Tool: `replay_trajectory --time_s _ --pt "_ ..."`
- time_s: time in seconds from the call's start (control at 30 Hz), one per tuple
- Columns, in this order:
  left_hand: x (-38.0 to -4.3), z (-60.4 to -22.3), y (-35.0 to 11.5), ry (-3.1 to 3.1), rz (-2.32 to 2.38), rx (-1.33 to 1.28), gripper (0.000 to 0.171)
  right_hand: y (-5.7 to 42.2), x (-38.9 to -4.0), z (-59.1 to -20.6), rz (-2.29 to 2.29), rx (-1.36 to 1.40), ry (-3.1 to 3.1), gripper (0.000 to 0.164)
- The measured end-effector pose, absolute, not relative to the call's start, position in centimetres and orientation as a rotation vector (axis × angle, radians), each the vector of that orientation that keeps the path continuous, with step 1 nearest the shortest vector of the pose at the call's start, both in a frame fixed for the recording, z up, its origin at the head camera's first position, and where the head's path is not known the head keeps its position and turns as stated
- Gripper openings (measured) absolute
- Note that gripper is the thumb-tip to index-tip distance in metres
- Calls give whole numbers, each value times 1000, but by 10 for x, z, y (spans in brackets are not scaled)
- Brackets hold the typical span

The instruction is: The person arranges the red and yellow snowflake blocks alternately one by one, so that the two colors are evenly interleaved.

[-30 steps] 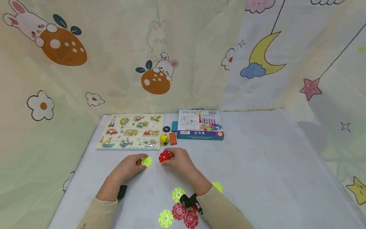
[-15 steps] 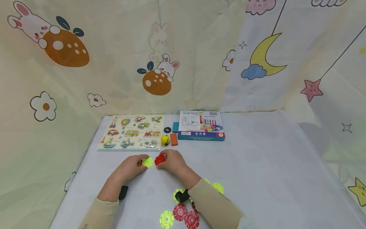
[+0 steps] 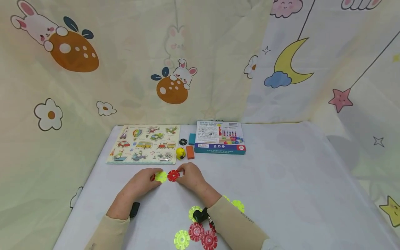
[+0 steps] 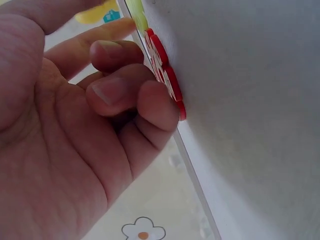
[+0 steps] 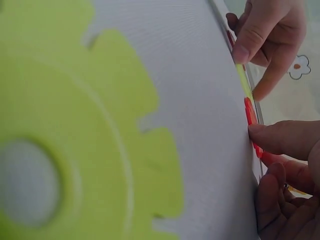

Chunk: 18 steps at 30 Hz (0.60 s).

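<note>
My left hand [image 3: 142, 182] pinches a yellow-green notched plastic disc [image 3: 161, 177] between thumb and index finger. A red notched disc [image 4: 165, 67] joins it on the palm side, mostly behind the fingers in the head view. Its other fingers are curled in the left wrist view. Opposite, my right hand [image 3: 193, 177] holds another red notched disc [image 3: 173, 175] by its right edge, with thumb and index finger. The rims of this red disc and the yellow-green one are very close, both discs low over the white table.
Several loose red discs [image 3: 209, 239] and yellow-green discs [image 3: 182, 239] lie near the front, some partly under the right forearm. Behind the hands are a puzzle board [image 3: 143, 144], a yellow toy [image 3: 180, 153], an orange block [image 3: 190, 152], a teal block [image 3: 192, 139] and a box [image 3: 220, 137].
My right hand has moved left, bringing its red disc up beside the yellow-green disc and turning it flatter. My left hand has stayed nearly still.
</note>
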State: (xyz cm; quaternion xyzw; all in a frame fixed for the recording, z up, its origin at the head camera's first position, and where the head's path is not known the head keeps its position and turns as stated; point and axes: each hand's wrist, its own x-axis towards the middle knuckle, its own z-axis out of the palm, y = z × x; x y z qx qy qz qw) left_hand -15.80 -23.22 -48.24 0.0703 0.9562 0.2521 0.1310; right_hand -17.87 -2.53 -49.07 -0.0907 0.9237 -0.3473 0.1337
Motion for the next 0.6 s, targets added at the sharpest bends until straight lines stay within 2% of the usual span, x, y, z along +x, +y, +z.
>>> replay_trajectory --time_s 0.6 --pt "-161 -482 -188 2796 580 265 52 -22 -176 -493 -1025 -267 2687 31"
